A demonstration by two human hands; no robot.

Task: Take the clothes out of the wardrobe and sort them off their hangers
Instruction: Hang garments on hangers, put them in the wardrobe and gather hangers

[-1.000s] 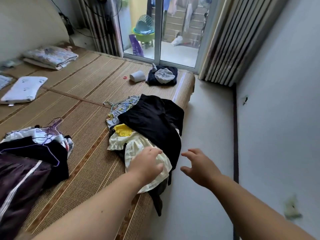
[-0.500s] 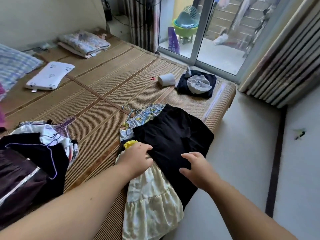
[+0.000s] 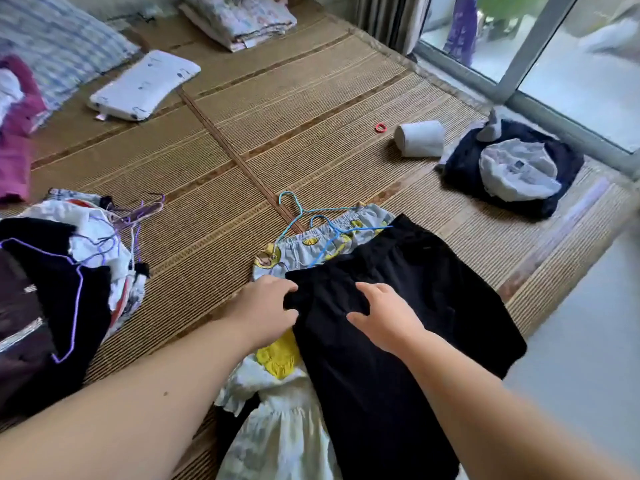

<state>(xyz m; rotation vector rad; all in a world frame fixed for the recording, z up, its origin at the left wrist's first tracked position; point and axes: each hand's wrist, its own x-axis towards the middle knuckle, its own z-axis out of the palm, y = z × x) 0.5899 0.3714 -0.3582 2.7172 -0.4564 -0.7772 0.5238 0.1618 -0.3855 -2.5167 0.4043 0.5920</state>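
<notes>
Left grip (image 3: pixel 265 311) pinches black garment (image 3: pixel 433 306) edge; right grip (image 3: pixel 384 318) half-open, touching it.

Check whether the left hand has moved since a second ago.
Yes. The left hand went forward along the pale dress, from its skirt to past its yellow top, toward the blue hangers, and now grips the black garment.

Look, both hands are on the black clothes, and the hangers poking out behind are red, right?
Not quite. The head view shows the hangers are blue, not red. The rest holds: the left hand and right hand are both on the black garment.
</notes>
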